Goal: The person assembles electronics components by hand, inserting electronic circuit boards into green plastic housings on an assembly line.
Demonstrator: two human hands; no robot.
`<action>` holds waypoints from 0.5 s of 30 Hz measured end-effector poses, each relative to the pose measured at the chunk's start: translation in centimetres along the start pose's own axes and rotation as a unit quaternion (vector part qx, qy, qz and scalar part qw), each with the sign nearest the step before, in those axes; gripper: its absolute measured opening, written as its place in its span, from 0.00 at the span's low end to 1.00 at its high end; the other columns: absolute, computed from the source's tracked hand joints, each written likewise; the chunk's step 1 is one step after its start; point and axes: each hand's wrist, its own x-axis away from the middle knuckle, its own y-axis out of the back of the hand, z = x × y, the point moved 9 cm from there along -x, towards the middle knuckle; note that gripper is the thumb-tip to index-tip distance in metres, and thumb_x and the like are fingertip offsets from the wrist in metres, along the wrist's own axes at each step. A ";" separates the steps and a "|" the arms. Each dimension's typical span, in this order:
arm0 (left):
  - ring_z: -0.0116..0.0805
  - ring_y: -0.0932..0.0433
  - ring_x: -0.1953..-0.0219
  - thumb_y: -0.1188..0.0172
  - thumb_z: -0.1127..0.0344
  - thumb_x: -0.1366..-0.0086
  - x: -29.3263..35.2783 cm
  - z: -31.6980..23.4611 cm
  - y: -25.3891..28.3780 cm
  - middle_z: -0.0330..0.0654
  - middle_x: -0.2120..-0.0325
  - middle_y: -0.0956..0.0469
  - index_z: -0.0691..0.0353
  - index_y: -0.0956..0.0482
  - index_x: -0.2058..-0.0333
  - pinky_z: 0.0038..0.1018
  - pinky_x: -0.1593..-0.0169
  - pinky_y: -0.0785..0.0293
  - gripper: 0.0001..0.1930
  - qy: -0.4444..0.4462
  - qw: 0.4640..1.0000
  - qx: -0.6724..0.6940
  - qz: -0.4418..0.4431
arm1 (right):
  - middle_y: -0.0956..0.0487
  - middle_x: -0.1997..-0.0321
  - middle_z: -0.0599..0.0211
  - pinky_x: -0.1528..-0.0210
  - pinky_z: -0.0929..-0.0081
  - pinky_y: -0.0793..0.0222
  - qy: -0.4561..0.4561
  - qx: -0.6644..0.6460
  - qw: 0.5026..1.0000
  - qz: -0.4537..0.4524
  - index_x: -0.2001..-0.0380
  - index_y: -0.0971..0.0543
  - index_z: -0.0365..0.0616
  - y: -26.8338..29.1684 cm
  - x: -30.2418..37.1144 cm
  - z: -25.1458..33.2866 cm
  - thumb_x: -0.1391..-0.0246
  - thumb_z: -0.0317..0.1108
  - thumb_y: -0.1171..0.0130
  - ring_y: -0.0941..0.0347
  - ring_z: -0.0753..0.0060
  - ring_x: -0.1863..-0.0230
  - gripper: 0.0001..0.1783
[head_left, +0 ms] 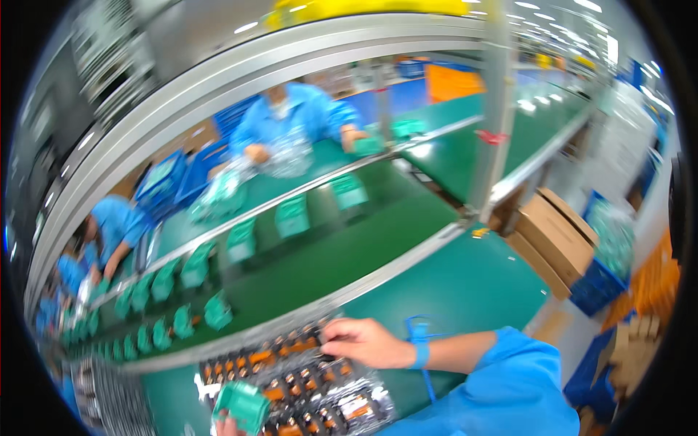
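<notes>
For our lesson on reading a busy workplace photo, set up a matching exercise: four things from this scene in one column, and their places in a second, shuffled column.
Things
1. right hand
2. left hand
3. cardboard boxes
4. row of green boxes

Places
A. on the floor right of the bench
B. on the dark conveyor belt
C. over the tray of small orange parts
D. at the lower edge, holding a green box

Pairs: 1-C, 2-D, 3-A, 4-B

Green conveyor belt [342,247] carrying green boxes [293,216]; cardboard cartons [556,236] right; co-worker [294,116] opposite.
</notes>
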 end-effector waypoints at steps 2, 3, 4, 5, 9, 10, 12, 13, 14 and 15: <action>0.39 0.29 0.51 0.51 0.72 0.35 -0.5 1.2 1.1 0.46 0.54 0.27 0.69 0.35 0.48 0.35 0.47 0.31 0.17 0.028 0.999 0.021 -0.029 | 0.25 0.63 0.70 0.57 0.82 0.30 -0.044 -0.068 0.997 -0.004 0.59 0.25 0.36 -0.6 0.3 0.0 0.45 0.28 0.42 0.28 0.81 0.60 0.11; 0.39 0.29 0.50 0.49 0.76 0.38 -0.8 1.5 1.0 0.47 0.52 0.29 0.68 0.36 0.47 0.35 0.46 0.31 0.19 0.015 0.998 0.051 -0.021 | 0.25 0.62 0.69 0.56 0.82 0.30 -0.054 -0.069 0.996 -0.005 0.59 0.26 0.36 -0.9 0.4 0.4 0.46 0.27 0.42 0.28 0.81 0.59 0.11; 0.39 0.29 0.49 0.47 0.81 0.40 -1.6 2.1 0.3 0.47 0.50 0.31 0.67 0.38 0.47 0.36 0.44 0.32 0.22 0.011 0.997 0.076 0.000 | 0.24 0.62 0.69 0.55 0.82 0.30 -0.062 -0.065 0.996 -0.023 0.60 0.26 0.35 -0.6 0.7 0.5 0.47 0.25 0.41 0.28 0.80 0.59 0.11; 0.38 0.29 0.50 0.47 0.79 0.39 -1.6 2.0 -0.1 0.46 0.51 0.31 0.66 0.38 0.45 0.36 0.46 0.30 0.23 -0.005 0.998 0.064 -0.006 | 0.24 0.61 0.68 0.54 0.81 0.29 -0.063 -0.076 0.995 -0.018 0.60 0.26 0.35 -0.9 0.7 0.4 0.47 0.25 0.41 0.27 0.80 0.58 0.11; 0.37 0.29 0.49 0.46 0.78 0.39 -1.2 2.0 0.9 0.43 0.50 0.33 0.64 0.41 0.42 0.40 0.50 0.26 0.26 -0.009 0.999 0.052 -0.007 | 0.25 0.60 0.68 0.53 0.80 0.29 -0.088 -0.120 0.989 0.024 0.61 0.26 0.35 -3.3 -0.3 0.4 0.48 0.22 0.41 0.27 0.79 0.57 0.10; 0.37 0.29 0.49 0.46 0.78 0.39 -0.9 1.8 1.1 0.43 0.50 0.33 0.64 0.41 0.42 0.40 0.50 0.26 0.26 -0.015 0.998 0.056 -0.016 | 0.25 0.60 0.68 0.53 0.80 0.29 -0.090 -0.120 0.988 0.035 0.61 0.26 0.35 -4.0 -0.3 0.6 0.48 0.22 0.41 0.27 0.79 0.57 0.10; 0.38 0.31 0.47 0.45 0.78 0.39 -0.6 1.7 0.7 0.44 0.50 0.32 0.63 0.41 0.42 0.39 0.49 0.27 0.27 0.002 0.999 0.030 -0.023 | 0.27 0.60 0.67 0.53 0.79 0.29 -0.044 -0.109 0.992 0.050 0.61 0.26 0.34 -5.0 -0.6 1.7 0.49 0.21 0.42 0.28 0.78 0.58 0.10; 0.37 0.29 0.49 0.45 0.78 0.39 -0.6 1.5 0.8 0.42 0.51 0.31 0.62 0.41 0.42 0.38 0.50 0.26 0.27 -0.014 1.000 0.008 -0.022 | 0.28 0.59 0.66 0.54 0.79 0.29 -0.027 -0.075 0.995 0.067 0.61 0.26 0.33 -5.5 -0.7 2.1 0.49 0.20 0.41 0.28 0.78 0.59 0.11; 0.37 0.29 0.49 0.45 0.78 0.39 -0.6 1.7 1.0 0.42 0.51 0.31 0.62 0.41 0.42 0.38 0.50 0.26 0.27 -0.015 1.000 0.009 -0.025 | 0.28 0.59 0.66 0.54 0.79 0.29 -0.028 -0.075 0.994 0.070 0.61 0.26 0.33 -6.1 -0.7 2.5 0.49 0.20 0.41 0.28 0.78 0.59 0.11; 0.37 0.29 0.49 0.45 0.79 0.40 -0.6 1.6 1.0 0.41 0.51 0.31 0.62 0.41 0.42 0.39 0.49 0.26 0.27 -0.034 0.999 -0.016 -0.016 | 0.27 0.59 0.65 0.54 0.80 0.28 -0.015 -0.058 0.994 0.087 0.60 0.26 0.33 -7.1 -0.7 3.2 0.49 0.21 0.41 0.28 0.78 0.59 0.12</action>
